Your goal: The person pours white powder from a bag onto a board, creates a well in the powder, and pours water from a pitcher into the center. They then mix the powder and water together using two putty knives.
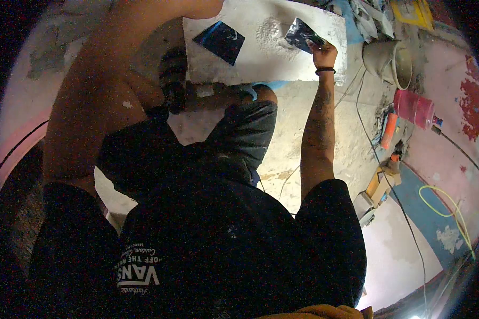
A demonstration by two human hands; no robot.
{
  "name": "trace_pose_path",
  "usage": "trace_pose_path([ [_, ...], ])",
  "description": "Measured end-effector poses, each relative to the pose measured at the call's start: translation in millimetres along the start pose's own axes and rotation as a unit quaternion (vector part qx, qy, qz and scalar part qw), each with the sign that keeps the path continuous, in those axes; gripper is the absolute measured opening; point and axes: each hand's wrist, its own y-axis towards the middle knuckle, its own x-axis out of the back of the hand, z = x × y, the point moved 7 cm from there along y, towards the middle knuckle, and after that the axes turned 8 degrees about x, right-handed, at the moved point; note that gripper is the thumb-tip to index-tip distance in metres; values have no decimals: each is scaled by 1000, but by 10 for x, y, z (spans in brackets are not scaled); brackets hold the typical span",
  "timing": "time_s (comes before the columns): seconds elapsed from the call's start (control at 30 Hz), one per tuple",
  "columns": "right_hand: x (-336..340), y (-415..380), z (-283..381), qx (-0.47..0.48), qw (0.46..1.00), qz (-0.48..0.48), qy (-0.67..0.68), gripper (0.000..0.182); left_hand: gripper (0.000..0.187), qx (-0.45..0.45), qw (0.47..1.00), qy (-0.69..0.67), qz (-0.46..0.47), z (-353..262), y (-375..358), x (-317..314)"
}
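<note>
My right hand (323, 55), with a dark band at the wrist, is closed on the near edge of a dark, flat square piece (302, 35) smeared with white. This piece is over a pale board (213, 72), beside a rough whitish patch of powder or paste (271, 33). A second dark, flat square piece (220, 42) lies on the board's left part, apart from my hand. My left arm (104, 69) reaches up the left side of the view, and its hand is cut off by the top edge.
Right of the board stands a dirty pale bucket (391, 64). Beyond it lie a pink translucent bottle (412, 109), an orange cylinder (389, 131) and a small open box (380, 189). A dark cable (375, 143) crosses the floor; a yellow-green cord (455, 207) loops farther right.
</note>
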Motion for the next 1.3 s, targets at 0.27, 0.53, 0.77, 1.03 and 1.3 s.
trace_pose_path([
  [0.27, 140, -128, 181, -4, 990, -58, 132, 17, 26, -16, 1000, 18, -4, 13, 118, -55],
  [0.53, -60, -196, 181, -20, 998, -54, -8, 21, 28, -29, 1000, -8, 0, -10, 62, -15],
  [0.77, 29, -209, 36, -52, 979, -138, 141, 22, 29, -21, 999, 34, -21, 43, 152, -65],
  [1.03, -99, -206, 292, -75, 987, -141, 10, 33, 29, -3, 1000, -8, 10, 0, 34, -9],
  [1.3, -35, -239, -3, -94, 980, -174, 17, 29, 31, -36, 999, 23, 0, 70, 110, -66],
])
